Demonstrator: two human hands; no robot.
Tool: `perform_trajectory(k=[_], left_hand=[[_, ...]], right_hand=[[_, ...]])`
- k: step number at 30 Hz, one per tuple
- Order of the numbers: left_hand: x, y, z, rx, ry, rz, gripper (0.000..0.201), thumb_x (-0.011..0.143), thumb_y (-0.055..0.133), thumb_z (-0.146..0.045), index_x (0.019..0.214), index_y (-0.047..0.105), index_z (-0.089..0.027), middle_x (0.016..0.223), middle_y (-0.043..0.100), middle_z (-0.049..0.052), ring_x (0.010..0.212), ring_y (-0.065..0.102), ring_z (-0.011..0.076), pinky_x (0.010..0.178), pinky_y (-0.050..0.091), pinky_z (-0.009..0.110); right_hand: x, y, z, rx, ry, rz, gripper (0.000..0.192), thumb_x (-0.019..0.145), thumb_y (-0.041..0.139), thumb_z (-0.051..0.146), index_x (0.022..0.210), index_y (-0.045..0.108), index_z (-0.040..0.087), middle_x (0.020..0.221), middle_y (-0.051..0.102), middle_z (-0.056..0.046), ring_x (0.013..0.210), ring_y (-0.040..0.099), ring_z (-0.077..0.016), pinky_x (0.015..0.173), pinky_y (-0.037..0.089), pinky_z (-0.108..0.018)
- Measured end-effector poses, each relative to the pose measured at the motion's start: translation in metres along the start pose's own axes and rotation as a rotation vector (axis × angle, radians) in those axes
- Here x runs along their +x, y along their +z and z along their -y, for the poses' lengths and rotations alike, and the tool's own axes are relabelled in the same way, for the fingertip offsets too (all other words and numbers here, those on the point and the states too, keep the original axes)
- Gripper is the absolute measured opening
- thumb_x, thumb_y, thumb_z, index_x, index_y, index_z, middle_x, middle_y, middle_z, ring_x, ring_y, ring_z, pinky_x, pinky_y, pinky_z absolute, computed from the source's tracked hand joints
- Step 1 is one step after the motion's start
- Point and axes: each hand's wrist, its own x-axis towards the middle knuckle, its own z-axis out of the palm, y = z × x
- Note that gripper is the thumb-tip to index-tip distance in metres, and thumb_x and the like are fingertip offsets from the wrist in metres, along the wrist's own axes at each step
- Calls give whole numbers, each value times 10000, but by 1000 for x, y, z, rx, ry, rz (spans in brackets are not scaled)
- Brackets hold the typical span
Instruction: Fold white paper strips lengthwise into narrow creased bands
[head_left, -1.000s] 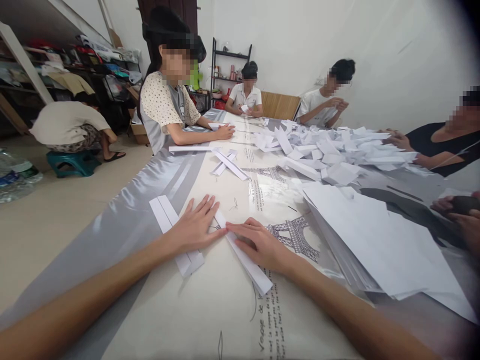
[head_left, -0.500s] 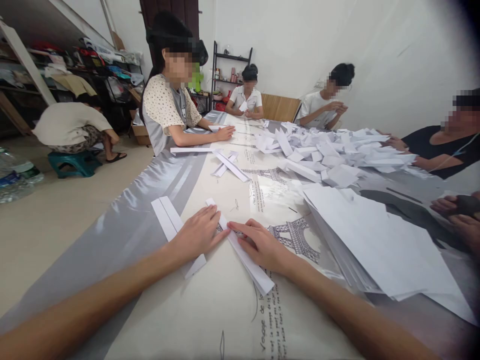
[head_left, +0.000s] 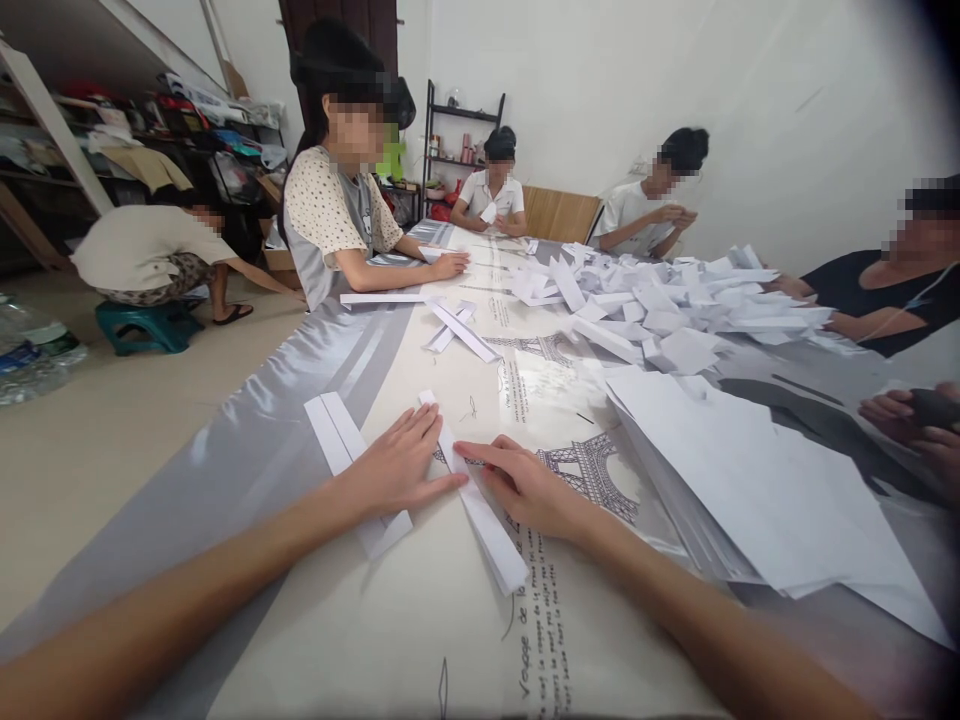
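Paper strip [head_left: 480, 505] lies flat under fingers [head_left: 450, 483] of left hand [head_left: 397, 465], right hand [head_left: 529, 490]; fingers spread, pressing.

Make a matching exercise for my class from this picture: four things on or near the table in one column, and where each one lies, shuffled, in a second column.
Things
1. folded paper strip
2. wider folded strip
3. stack of flat sheets
4. green stool

Places
A. on the floor, left of the table
B. pressed between the left hand and right hand
C. partly under the left wrist
D. right of both hands, spread on the table

Pairs: 1-B, 2-C, 3-D, 4-A
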Motion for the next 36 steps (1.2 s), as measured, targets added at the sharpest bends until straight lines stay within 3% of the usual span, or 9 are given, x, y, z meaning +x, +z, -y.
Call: perform_trajectory(k=[8, 13, 18, 21, 25, 30, 36], left_hand=[[1, 2, 2, -11, 8, 24, 1056, 915, 292, -845, 1576, 299, -21, 1638, 253, 252, 1549, 205, 360, 1254, 181, 504], [1, 3, 0, -12, -2, 50, 1101, 897, 297, -863, 1574, 286, 6, 1634, 236, 278, 1548, 194, 381, 1245, 179, 528], [1, 10, 2, 1, 18, -14, 1082, 895, 293, -865, 1593, 261, -38, 1628, 281, 261, 1543, 217, 378, 1244, 168, 541], [1, 8, -1, 54, 15, -62, 1104, 881, 291, -881, 1557, 331, -10, 1614, 311, 273, 1542, 222, 382, 1252, 158, 546], [-2, 0, -11, 103, 64, -189, 1014, 910, 350, -836, 1475, 449, 0, 1564, 407, 283, 1504, 317, 396, 1232, 274, 517], [-9, -2, -22, 46, 138, -147, 676, 1047, 275, -638, 1349, 575, -113, 1329, 663, 188, 1290, 603, 339, 1042, 519, 466], [-14, 0, -26, 7, 107, -110, 810, 1006, 274, -718, 1471, 460, -82, 1451, 573, 217, 1381, 520, 355, 1096, 468, 476]], right_hand=[[0, 3, -1, -33, -90, -14, 486, 1001, 517, 200, 1484, 493, 161, 767, 633, -53, 920, 552, -264, 803, 525, -415], [0, 2, -1, -34, -143, 4, 515, 989, 467, 142, 1504, 463, 137, 804, 671, -66, 954, 533, -267, 856, 521, -437], [0, 4, -2, -53, -169, -5, 539, 975, 481, 136, 1513, 451, 133, 807, 678, -69, 996, 527, -284, 881, 514, -462], [-1, 5, -2, -58, -170, -17, 534, 972, 478, 133, 1505, 460, 125, 827, 674, -72, 972, 529, -277, 887, 515, -462], [0, 4, 0, -40, -153, -14, 519, 979, 498, 156, 1495, 471, 110, 822, 672, -70, 955, 528, -272, 888, 517, -464], [0, 4, 0, -54, -153, -31, 557, 975, 518, 160, 1528, 447, 181, 872, 686, -62, 959, 537, -273, 918, 512, -474], [-2, 8, -2, -137, -148, -62, 558, 978, 514, 174, 1531, 436, 172, 854, 703, -68, 1004, 533, -295, 976, 472, -513]])
